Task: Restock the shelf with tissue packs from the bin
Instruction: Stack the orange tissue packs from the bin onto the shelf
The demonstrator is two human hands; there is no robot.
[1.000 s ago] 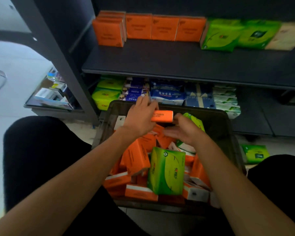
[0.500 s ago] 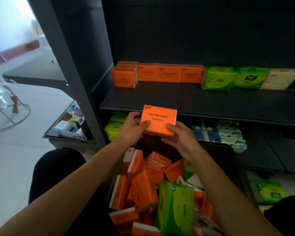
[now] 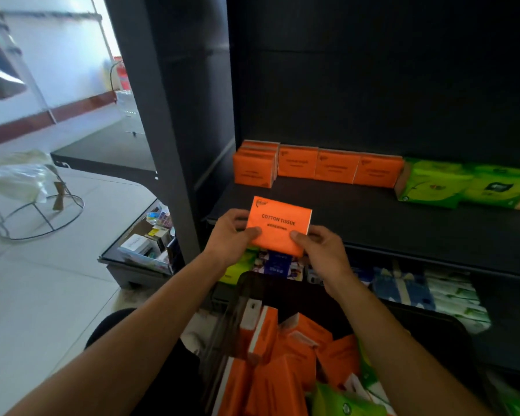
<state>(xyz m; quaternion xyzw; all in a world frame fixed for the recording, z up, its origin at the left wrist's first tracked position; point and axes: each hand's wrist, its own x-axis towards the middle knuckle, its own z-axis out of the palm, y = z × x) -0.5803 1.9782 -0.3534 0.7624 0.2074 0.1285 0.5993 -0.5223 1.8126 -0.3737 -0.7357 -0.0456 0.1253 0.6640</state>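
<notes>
Filling the foreground, a dark bin (image 3: 427, 318) of loose orange and green tissue packs is seen. Above it, an orange pack labelled COTTON TISSUE (image 3: 279, 225) is gripped at its lower corners by the left hand (image 3: 225, 238) and the right hand (image 3: 321, 250), at the front edge of the shelf (image 3: 373, 223). Further back, a row of orange packs (image 3: 336, 166) is lined up beside green packs (image 3: 433, 183). If released this near the edge, the pack could be tipped back into the bin.
</notes>
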